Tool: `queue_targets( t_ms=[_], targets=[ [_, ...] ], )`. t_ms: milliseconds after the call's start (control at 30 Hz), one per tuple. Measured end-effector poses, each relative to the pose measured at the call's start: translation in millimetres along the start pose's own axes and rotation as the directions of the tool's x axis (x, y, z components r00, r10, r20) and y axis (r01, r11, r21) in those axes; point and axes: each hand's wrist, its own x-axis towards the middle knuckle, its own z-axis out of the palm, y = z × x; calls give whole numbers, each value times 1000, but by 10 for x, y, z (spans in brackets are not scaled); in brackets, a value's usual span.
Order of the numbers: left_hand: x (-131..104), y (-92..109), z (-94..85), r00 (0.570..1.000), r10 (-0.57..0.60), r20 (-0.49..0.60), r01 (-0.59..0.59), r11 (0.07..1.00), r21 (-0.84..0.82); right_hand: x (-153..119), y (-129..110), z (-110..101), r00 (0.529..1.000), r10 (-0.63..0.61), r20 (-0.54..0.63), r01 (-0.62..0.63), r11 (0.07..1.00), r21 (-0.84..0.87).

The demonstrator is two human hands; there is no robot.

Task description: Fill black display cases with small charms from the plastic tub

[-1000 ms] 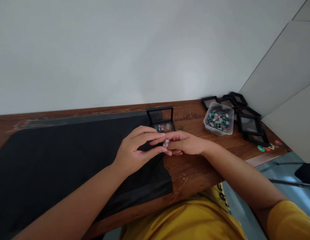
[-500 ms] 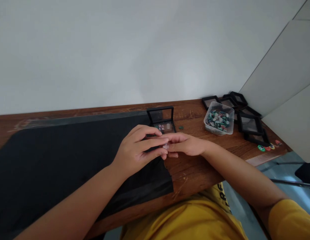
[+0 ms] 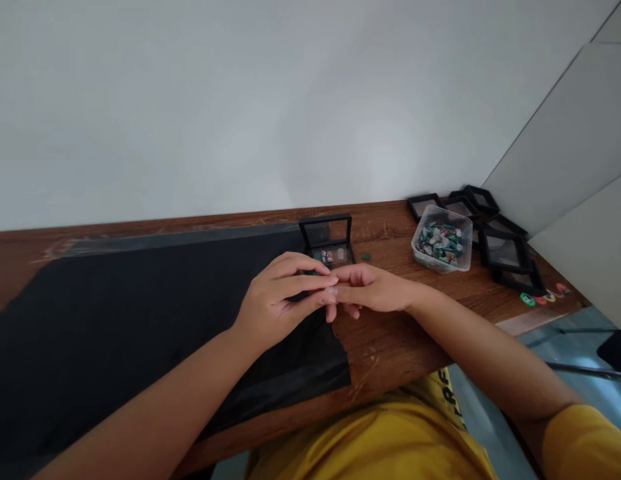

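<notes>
My left hand and my right hand meet above the near edge of a small black frame. The fingertips of both are pinched together around something tiny and pale, which the fingers almost wholly cover. Just behind them the black display frame stands hinged open, its clear-windowed lid raised. In its lower half lie a few small stones, some pinkish and one pale, partly blocked by my hands. A small green stone rests on the wood to the right of the frame.
A clear plastic tub holds many green, white and reddish stones. Several black frames are piled by the right wall. Round coloured stickers lie near the table's right edge. A black sheet covers the left side of the wooden table.
The view has shifted slightly, moving everything a little to the right. My hands stay together; the fingers have turned a little, and the pale piece between them is now more hidden.
</notes>
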Motion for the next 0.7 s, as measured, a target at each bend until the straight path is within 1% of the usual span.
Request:
queue_targets(
  t_ms=[167, 467, 567, 700],
  targets=[
    [-2, 18, 10, 1000, -1, -4, 1, 999, -40, 7, 21, -2, 998, 23, -51, -22, 1000, 16],
    [1, 65, -24, 999, -45, -6, 45, 998, 46, 6, -23, -22, 995, -31, -90, 39, 996, 85],
    [9, 70, -40, 998, -64, 6, 63, 997, 50, 2, -46, -20, 995, -47, -90, 55, 994, 91],
    [8, 52, -47, 998, -61, -2, 61, 997, 43, 8, -51, -11, 994, -45, -102, 55, 993, 101]
  ],
)
